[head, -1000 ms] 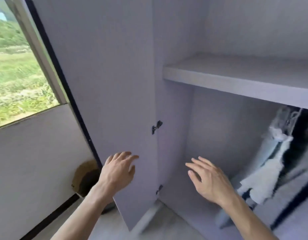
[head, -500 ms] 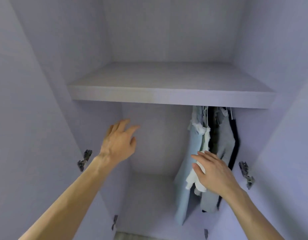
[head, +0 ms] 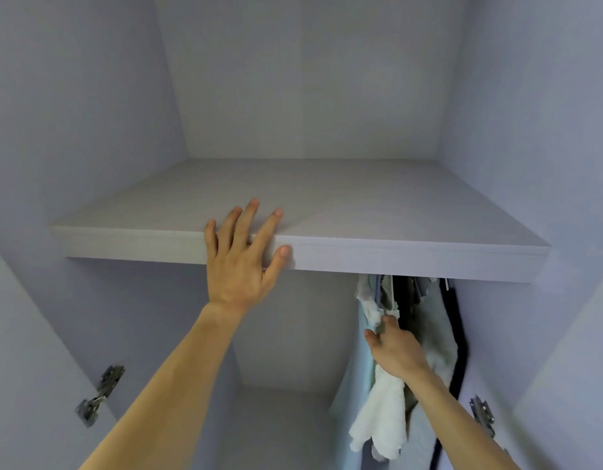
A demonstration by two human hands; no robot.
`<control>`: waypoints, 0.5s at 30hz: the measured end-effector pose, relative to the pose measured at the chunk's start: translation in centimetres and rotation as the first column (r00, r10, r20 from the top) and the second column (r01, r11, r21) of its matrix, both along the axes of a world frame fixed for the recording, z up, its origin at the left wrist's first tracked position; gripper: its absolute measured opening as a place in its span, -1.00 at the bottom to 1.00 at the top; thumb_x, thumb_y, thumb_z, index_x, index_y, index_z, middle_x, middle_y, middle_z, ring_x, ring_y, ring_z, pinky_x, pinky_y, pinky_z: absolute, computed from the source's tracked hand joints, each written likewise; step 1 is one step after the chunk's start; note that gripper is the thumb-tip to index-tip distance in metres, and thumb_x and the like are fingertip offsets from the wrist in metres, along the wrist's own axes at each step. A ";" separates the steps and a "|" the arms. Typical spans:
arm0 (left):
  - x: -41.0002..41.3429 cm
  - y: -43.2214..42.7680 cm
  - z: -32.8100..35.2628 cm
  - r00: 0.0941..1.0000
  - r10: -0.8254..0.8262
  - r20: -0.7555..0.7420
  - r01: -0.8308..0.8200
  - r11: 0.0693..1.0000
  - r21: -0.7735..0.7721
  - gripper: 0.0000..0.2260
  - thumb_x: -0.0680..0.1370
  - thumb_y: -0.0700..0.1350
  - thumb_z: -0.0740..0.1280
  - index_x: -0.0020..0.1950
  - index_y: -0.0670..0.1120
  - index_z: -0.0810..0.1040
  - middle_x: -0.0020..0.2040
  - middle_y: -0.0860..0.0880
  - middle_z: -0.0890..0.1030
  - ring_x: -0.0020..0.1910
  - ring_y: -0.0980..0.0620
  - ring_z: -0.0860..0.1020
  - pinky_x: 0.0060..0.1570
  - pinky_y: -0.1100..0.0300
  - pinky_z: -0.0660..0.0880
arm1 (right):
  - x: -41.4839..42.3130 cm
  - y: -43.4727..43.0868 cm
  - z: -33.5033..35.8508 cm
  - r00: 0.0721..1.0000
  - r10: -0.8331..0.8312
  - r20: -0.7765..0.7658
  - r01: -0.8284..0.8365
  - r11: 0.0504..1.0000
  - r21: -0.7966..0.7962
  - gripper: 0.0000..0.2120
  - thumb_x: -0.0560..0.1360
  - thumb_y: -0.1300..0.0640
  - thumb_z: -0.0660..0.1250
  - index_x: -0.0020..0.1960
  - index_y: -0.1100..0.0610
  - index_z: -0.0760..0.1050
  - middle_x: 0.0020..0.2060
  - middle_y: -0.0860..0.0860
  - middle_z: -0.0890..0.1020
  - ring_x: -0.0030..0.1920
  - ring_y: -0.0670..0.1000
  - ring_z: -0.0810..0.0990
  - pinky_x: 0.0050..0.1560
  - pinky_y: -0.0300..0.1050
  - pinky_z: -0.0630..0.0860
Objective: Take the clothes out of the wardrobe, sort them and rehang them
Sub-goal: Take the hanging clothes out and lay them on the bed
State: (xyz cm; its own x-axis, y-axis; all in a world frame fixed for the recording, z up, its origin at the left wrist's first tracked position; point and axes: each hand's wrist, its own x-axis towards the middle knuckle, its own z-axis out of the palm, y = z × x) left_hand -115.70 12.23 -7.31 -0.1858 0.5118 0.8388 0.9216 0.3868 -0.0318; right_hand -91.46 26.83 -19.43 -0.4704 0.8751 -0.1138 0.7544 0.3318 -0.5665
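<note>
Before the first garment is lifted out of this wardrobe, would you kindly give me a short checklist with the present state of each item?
1. Access: the pale lilac-grey wardrobe stands open: ok.
2. Bracing: the left hand rests on the pale grey wooden shelf, fingers flat on top, thumb on its front edge: ok.
3. Grip: the right hand touches the white frayed garment; firm hold: cannot tell.
4. How the hangers hook on: cannot tell, hidden behind the shelf.
5. Garment free of the pale blue, grey and black hanging clothes: not ok, bunched together.

Left hand (head: 239, 266) and right hand (head: 397, 352) are bare, on bare forearms (head: 178, 374).
</note>
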 end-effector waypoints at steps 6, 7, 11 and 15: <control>-0.6 0.8 -0.4 0.998 0.017 -0.066 -0.010 0.995 0.098 -0.53 0.64 0.26 0.03 0.50 0.13 0.34 0.48 -0.09 0.40 0.34 -0.17 0.42 0.42 -0.21 0.16 | -3.6 2.2 -1.2 0.943 -0.110 -0.315 -0.002 0.942 -0.336 -0.80 0.57 0.03 0.32 0.09 0.10 0.36 -0.43 0.06 0.58 -0.44 0.08 0.54 -0.26 -0.03 0.57; -0.7 0.8 -0.5 0.997 0.023 -0.080 -0.015 0.995 0.101 -0.53 0.64 0.26 0.04 0.49 0.12 0.35 0.47 -0.10 0.41 0.32 -0.17 0.44 0.41 -0.21 0.19 | -4.1 2.3 -1.1 0.928 -0.123 -0.350 -0.016 0.929 -0.370 -0.81 0.56 0.09 0.34 0.11 0.08 0.36 -0.45 0.07 0.56 -0.45 0.07 0.51 -0.27 -0.04 0.55; -0.6 0.8 -0.3 0.994 0.044 -0.099 -0.034 0.994 0.104 -0.52 0.64 0.25 0.04 0.49 0.10 0.38 0.47 -0.11 0.42 0.30 -0.17 0.45 0.37 -0.19 0.23 | -5.2 2.9 -1.0 0.891 -0.130 -0.434 -0.074 0.903 -0.423 -0.73 0.54 0.24 0.35 0.21 0.11 0.39 -0.31 0.13 0.60 -0.40 0.03 0.57 -0.25 -0.06 0.65; -0.5 0.6 -0.2 0.994 0.042 -0.100 -0.033 0.996 0.084 -0.52 0.65 0.25 0.03 0.49 0.10 0.36 0.47 -0.11 0.42 0.31 -0.19 0.45 0.36 -0.17 0.24 | -5.4 2.2 -0.2 0.804 -0.167 -0.571 -0.154 0.868 -0.472 -0.74 0.54 0.34 0.36 0.17 0.13 0.44 -0.16 0.15 0.55 -0.29 0.03 0.56 -0.22 -0.08 0.65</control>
State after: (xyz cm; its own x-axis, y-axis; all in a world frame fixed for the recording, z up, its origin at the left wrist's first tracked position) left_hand -116.23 12.80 -7.50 -0.1151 0.4345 0.8933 0.9001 0.4260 -0.0912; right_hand -96.84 29.03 -19.67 -0.5783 0.7853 -0.2211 0.2301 -0.1030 -0.9677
